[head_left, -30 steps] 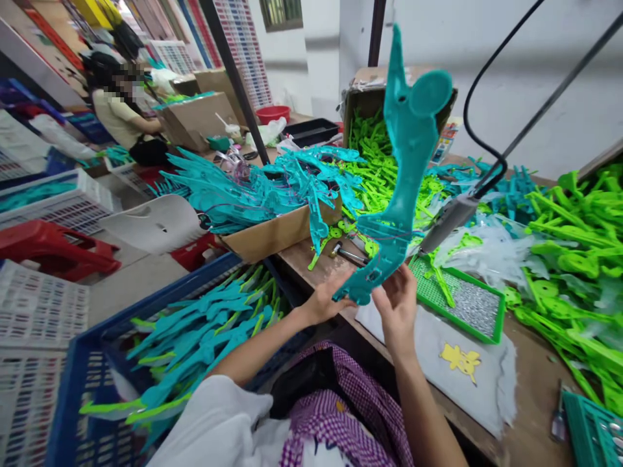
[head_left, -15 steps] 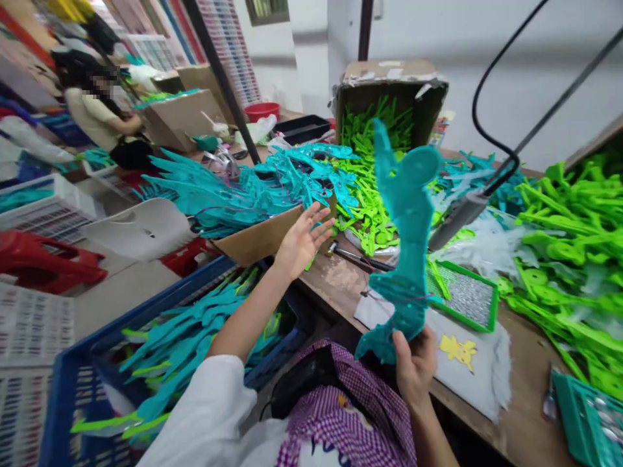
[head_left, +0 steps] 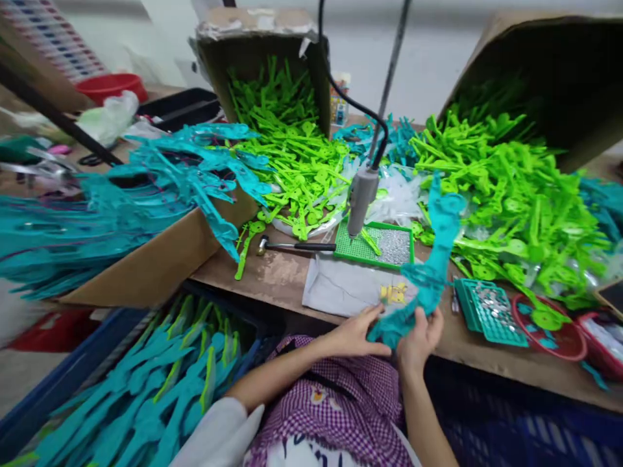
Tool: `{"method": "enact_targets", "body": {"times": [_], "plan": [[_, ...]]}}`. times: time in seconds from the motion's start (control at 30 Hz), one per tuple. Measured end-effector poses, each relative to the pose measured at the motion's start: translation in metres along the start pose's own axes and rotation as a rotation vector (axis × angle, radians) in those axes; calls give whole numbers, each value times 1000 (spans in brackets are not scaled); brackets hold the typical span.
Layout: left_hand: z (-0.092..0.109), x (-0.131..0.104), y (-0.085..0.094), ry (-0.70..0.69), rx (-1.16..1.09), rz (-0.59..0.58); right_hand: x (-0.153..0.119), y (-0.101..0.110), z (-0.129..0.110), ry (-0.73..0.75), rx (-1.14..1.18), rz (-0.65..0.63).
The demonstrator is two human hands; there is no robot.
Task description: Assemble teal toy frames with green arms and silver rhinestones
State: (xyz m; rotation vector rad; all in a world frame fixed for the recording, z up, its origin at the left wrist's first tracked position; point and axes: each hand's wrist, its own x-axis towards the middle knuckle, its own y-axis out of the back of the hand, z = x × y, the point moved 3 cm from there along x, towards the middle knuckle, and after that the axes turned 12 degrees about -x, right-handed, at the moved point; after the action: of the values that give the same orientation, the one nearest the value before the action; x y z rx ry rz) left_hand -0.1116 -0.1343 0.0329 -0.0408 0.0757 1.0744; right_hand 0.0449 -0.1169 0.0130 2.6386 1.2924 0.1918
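Lowered to the table edge [head_left: 272, 299], teal part [head_left: 428, 272] now in 2 hands.

**Layout across the workbench**

Sitting at lower centre of the frame: both hands, left hand [head_left: 357, 334] and right hand [head_left: 421, 337], gripping the base of a long plastic part [head_left: 431, 259] rising toward centre right. Lying just behind: a cloth [head_left: 341, 288], then a screw tray [head_left: 377, 243] under a hanging screwdriver [head_left: 361, 198]. Lying left of the tray: a hammer [head_left: 296, 246]. Spilling from an open carton [head_left: 265, 58] at upper centre: loose parts [head_left: 296, 162]. Occupying the lower left: a crate [head_left: 58, 389].
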Motion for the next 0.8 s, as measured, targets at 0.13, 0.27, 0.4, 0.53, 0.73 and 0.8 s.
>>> {"method": "enact_targets", "body": {"times": [0.13,0.27,0.4,0.53,0.73,0.8], "plan": [[-12,61,4,-58,-189,153,48,-48,-25,75,-76,-192],[-23,92,26,-92,-60,293,82,-23,-33,321,-286,-319],[-37,102,44,-51,96,348,122,70,-11,405,-607,21],[-44,103,44,-61,133,326,167,118,17,478,-935,100],[-39,101,41,-47,187,300,183,108,25,581,-1188,-23],[-36,101,40,-41,206,309,181,107,22,639,-1228,-61]]}}
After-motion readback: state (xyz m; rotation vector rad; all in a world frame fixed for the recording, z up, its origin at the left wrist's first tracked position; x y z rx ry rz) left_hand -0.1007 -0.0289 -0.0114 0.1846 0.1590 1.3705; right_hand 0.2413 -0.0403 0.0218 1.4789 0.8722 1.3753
